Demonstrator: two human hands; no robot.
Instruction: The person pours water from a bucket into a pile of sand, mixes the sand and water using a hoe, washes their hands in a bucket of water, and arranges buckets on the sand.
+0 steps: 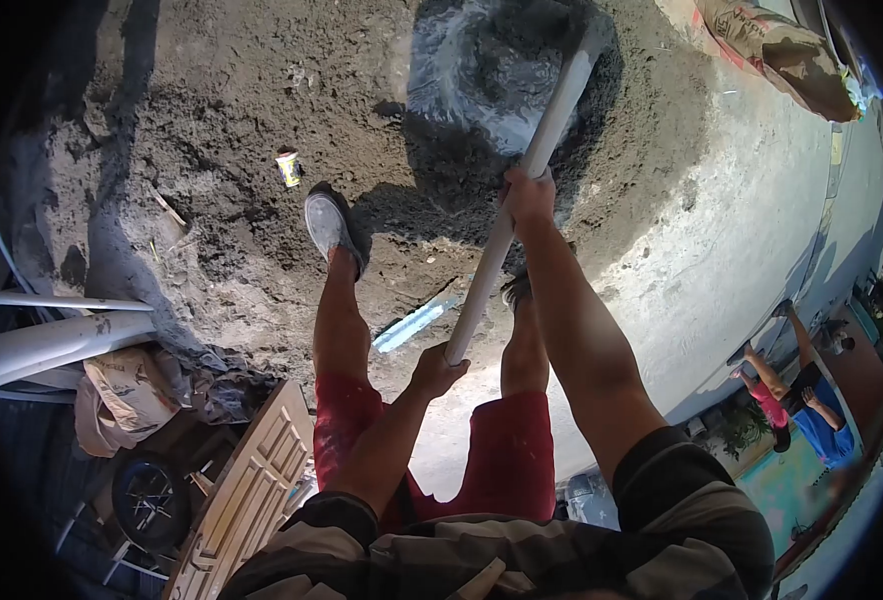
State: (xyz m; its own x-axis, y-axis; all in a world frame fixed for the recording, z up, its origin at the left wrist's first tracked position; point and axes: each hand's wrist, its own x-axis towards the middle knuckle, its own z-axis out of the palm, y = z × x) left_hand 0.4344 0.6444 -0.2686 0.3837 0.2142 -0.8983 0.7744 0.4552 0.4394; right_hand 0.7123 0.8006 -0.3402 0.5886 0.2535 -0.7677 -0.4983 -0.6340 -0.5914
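A long, pale, round tool handle [482, 280] runs slantwise from between my legs up to a wet grey mortar mix [492, 70]. My right hand [530, 197] is wrapped round it about midway. Near its lower end, my left hand [438, 372] is closed on it too. The tool's head is dark and sunk in or coated with mortar at the top, so its kind cannot be made out. Grey water pools in the hollow of the mix, ringed by damp sand and cement [642, 130].
A small yellow-labelled cup [289, 168] and a light blue strip [417, 322] lie near my feet. Paper sacks [777, 55] stand at upper right. Pipes [72, 340], a wooden door [247, 490] and a wheel [150, 500] are at left. People [817, 410] are at far right.
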